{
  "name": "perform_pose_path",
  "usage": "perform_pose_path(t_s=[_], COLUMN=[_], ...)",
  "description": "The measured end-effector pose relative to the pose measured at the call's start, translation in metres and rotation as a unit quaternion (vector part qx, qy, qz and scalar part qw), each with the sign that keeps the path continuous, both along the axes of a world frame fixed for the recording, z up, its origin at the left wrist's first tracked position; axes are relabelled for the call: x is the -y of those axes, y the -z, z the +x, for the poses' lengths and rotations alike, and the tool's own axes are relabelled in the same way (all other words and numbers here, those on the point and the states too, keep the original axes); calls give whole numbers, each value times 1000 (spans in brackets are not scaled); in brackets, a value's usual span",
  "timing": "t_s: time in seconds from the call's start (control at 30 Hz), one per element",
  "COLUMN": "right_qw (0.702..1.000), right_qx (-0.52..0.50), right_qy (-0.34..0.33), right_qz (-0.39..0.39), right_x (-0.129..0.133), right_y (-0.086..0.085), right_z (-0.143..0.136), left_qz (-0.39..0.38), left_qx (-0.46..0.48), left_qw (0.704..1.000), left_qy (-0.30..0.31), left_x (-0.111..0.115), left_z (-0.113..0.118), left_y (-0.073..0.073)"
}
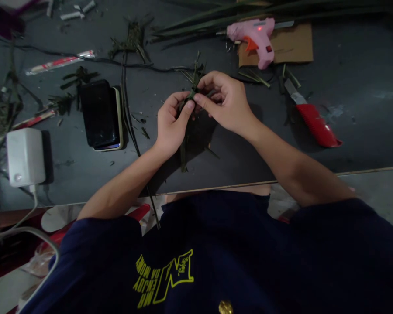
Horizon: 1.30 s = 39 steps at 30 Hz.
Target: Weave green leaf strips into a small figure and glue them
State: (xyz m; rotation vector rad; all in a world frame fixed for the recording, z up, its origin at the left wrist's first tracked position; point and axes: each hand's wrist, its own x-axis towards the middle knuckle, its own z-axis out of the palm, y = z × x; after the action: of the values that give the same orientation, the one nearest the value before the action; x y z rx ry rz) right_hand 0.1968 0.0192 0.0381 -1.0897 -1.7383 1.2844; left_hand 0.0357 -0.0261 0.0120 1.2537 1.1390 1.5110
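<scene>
Between my two hands is a small woven piece of green leaf strips, its loose ends sticking up past my fingers. My left hand pinches its lower left side between thumb and fingers. From the right, my right hand grips the same piece, thumb and index finger pressed together close to the left thumb. The fingers cover most of the woven part. A cut leaf strip lies on the table just below the hands.
A pink glue gun with a lit red light rests on cardboard. At right lies a red-handled knife. To the left are a black phone, a white adapter and leaf scraps. Long leaves lie at the back.
</scene>
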Motion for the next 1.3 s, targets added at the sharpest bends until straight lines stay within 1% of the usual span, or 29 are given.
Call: perform_pose_path(t_s=[0.13, 0.27, 0.4, 0.5, 0.6, 0.7, 0.8, 0.87, 0.97, 1.07, 1.17, 1.23, 1.3], right_qw=[1000, 999, 999, 1000, 999, 996, 994, 994, 994, 996, 997, 998, 998], right_qx=[6, -24, -37, -6, 26, 50, 58, 53, 37, 22, 11, 2, 2], right_qy=[-3, -10, -15, -10, -3, -6, -7, 1, 1, -38, -66, -51, -21], right_qz=[-7, -23, -8, 10, 37, 68, 91, 98, 103, 80, 48, 48, 66], right_x=[-1, 0, 1, 2, 5, 8, 10, 9, 1, -10, -17, -17, -14], right_y=[-2, -2, -4, -8, -13, -15, -16, -14, -7, 3, 8, 7, 4], right_z=[0, 1, 4, 6, 8, 7, 6, 6, 7, 9, 10, 9, 7], left_qz=[-44, -31, -30, -54, -76, -89, -83, -88, -112, -125, -125, -108, -87], left_qx=[-4, 1, 31, 50, 62, 64, 77, 84, 94, 111, 99, 91, 95], left_qw=[998, 998, 998, 997, 995, 993, 993, 992, 989, 986, 987, 990, 991], left_qy=[-44, -62, -39, -22, -26, -34, -28, -24, -26, -18, 4, 26, 47], left_x=[0, 0, -3, -6, -10, -11, -9, -7, -5, -3, -3, -2, 0], left_z=[2, 2, -1, -5, -8, -9, -8, -6, -4, -2, -3, -3, -3], left_y=[-4, -4, 0, 5, 9, 9, 6, 3, -1, -2, 0, 2, 5])
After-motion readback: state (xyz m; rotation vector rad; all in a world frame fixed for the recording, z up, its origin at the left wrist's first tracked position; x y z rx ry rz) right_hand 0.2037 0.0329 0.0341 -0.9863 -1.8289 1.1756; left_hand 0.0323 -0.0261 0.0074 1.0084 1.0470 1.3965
